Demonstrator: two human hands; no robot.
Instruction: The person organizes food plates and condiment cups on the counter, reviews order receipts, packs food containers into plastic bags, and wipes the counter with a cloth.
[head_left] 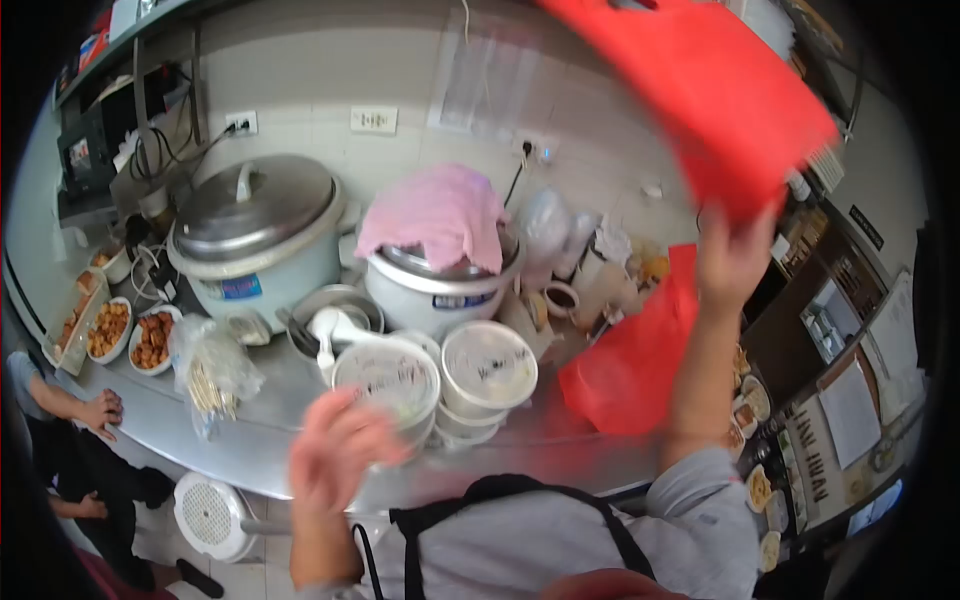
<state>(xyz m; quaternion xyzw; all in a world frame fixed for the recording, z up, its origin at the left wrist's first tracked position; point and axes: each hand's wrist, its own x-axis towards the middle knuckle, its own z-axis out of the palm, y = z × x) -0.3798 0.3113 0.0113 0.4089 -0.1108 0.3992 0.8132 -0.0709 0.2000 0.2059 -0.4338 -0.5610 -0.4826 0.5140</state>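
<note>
The red bag (pixel 725 95) is above the desk (pixel 275 440), right hand (pixel 735 250) clamped on its low end. Left hand (pixel 345 440), fingers loosely apart, is near the tubs (pixel 489 362). Likely light, floppy; best held by an edge

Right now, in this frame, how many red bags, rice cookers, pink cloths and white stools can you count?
Red bags: 2
Rice cookers: 2
Pink cloth: 1
White stool: 1
Total: 6

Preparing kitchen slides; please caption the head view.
Right hand holds up a red bag near two large cookers and lidded tubs.
</note>
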